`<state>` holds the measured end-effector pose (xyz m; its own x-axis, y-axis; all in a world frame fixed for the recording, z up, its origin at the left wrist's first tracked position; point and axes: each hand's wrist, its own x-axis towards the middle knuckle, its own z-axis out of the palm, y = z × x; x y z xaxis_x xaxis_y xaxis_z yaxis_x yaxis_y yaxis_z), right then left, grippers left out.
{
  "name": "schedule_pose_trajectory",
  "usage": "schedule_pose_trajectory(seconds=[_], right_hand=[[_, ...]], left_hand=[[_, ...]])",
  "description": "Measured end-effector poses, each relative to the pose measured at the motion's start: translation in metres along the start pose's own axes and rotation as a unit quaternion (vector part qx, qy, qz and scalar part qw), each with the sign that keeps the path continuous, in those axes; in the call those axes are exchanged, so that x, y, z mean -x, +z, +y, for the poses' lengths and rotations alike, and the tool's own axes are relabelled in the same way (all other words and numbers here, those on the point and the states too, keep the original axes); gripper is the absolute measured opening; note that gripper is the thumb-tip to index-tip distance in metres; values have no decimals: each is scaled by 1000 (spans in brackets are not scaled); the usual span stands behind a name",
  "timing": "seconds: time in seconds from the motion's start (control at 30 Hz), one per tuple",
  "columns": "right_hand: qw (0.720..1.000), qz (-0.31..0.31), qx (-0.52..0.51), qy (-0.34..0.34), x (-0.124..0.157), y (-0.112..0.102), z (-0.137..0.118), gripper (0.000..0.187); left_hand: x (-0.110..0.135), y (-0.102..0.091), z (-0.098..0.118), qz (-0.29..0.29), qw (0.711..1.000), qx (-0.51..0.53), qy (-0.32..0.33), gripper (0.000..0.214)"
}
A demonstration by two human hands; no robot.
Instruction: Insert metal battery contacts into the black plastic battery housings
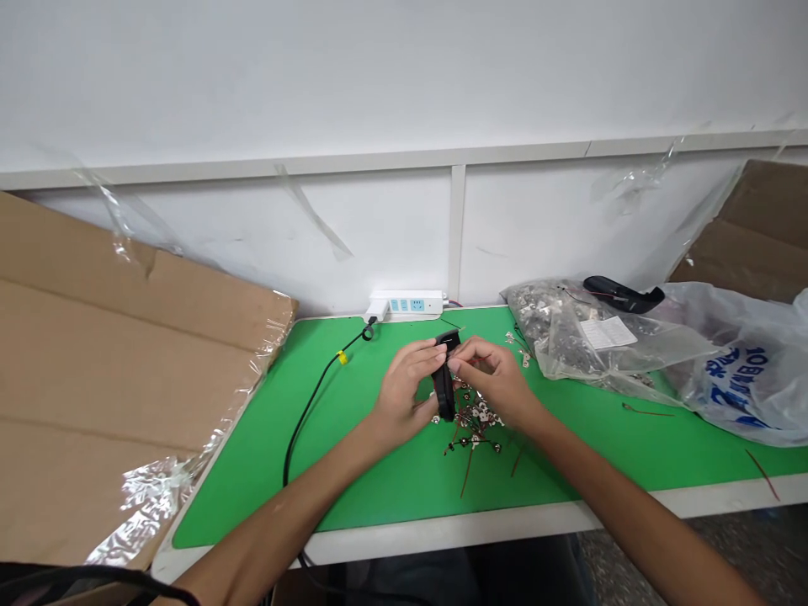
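My left hand (404, 396) grips a black elongated plastic device (444, 379) from the left, fingers wrapped over its upper part. My right hand (489, 379) pinches the top of the same device, with its fingertips at the upper end. The device stands nearly upright above a tangled pile of small metal terminals with brown wires (473, 425), and its lower end reaches the pile. Part of the pile is hidden under my hands. A black cable (314, 415) runs across the green mat (372, 497) to the left of my left hand.
A white power strip (407, 304) with a plug stands at the wall. A clear bag of metal parts (568, 332) with a black object on top lies at right, beside a blue-printed plastic bag (745, 379). Cardboard sheets (107, 353) lean at left. Loose brown wires lie on the mat.
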<state>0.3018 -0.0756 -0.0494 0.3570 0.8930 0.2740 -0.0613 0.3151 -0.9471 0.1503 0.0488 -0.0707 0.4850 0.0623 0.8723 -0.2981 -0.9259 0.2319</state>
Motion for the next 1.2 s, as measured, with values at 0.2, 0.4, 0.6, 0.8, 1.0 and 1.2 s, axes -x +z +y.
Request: schedule_pose_trajectory(seconds=[0.2,0.4,0.6,0.8,1.0,1.2], right_hand=[[995,25,-56,75,-6,-6,7,28],[994,37,-40,100,-7,-8,12,31],[994,38,-20,105,-11,-24,11,41],[996,76,48,17,-18,-44,16,43],[984,-23,175,-36,-6,-21,15,43],[924,-119,335,-143,13,-7,1,62]], left_hand=[[-7,-1,7,-31,994,-12,-101,63],[-12,-2,16,-45,986,-30,-157,66],[-9,-1,11,-41,977,34,-208,65],[-8,10,14,63,842,316,-432,48],[-2,17,21,57,718,493,-488,59],[10,12,23,1,813,417,-406,54]])
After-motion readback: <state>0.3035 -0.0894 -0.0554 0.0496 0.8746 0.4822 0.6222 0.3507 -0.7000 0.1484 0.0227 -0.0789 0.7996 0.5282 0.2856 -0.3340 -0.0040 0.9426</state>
